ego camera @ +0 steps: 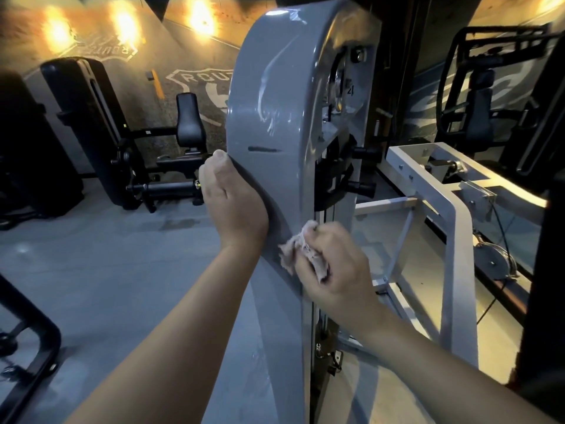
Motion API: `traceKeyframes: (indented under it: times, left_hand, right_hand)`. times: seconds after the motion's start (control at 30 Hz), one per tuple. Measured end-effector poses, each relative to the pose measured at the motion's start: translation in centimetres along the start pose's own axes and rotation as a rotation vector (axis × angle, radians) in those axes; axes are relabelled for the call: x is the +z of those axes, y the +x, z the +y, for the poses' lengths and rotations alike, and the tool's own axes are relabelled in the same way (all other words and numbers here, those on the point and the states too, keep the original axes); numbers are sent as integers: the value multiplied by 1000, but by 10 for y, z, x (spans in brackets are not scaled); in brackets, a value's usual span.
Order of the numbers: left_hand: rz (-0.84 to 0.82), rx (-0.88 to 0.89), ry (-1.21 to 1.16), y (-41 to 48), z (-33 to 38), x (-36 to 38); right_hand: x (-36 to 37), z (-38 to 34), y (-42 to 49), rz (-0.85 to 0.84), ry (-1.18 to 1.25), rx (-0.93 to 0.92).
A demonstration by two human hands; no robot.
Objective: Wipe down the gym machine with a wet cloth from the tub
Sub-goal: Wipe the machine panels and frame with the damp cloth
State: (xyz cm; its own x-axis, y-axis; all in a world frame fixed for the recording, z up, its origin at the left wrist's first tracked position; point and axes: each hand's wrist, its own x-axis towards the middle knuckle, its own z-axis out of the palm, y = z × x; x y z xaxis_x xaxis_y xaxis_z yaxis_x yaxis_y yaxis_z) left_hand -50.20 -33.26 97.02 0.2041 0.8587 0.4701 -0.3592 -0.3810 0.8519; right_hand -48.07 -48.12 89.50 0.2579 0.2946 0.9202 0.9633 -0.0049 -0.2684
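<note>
A tall grey gym machine shroud stands upright in the middle of the view, with wet streaks on its upper face. My left hand wraps round the shroud's left edge at mid height. My right hand grips a crumpled pinkish-white cloth and presses it against the shroud's front edge, just below and right of my left hand. The tub is out of view.
The machine's pale grey frame reaches out to the right, with a pulley and cable behind it. A black padded machine stands at the back left. A black tube frame sits low on the left. Grey floor lies between.
</note>
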Motion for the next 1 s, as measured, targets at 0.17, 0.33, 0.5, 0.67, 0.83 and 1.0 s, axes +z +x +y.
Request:
traceKeyframes:
  times: [0.17,0.33,0.5,0.67,0.83,1.0]
  left_hand:
    - [4,-2,-3,0,3,1]
    - [-16,19,-12,-1,4,0]
    - [-3,17,-8,1,4,-1]
    - [-17,25,-22,0,4,-1]
    - [-37,20,-34,0,3,-1]
    - [-37,17,-16,-1,3,-2]
  right_hand:
    - [-3,-10,62,155,-14,28]
    - [4,0,2,13,20,51]
    - [2,-8,44,117,-4,89]
    - [7,-2,42,108,82,145]
    - [13,2,-2,35,5,78]
    - [4,-11,86,243,23,106]
